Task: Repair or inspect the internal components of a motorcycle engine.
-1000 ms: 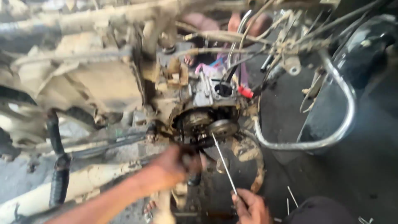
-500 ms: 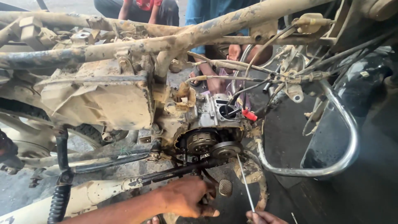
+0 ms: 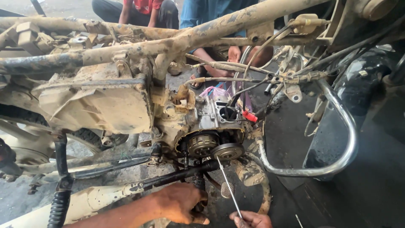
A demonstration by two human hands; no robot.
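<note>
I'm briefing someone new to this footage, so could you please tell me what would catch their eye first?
Most striking is the mud-caked motorcycle frame across the top, with the opened engine at centre showing its round metal clutch parts. Below, the left hand grips a dark bar under the engine, while the right hand holds a thin metal rod up to it. A curved chrome guard stands at right.

An open motorcycle engine (image 3: pixel 211 135) is set under the frame tube (image 3: pixel 168 42), with the crash guard (image 3: pixel 337 139) to its right. Below it, the left hand (image 3: pixel 179 202) is placed beside the right hand (image 3: pixel 251 219) — a screwdriver (image 3: pixel 228 185) is angled up to the clutch (image 3: pixel 228 151). Two people are seated behind.
</note>
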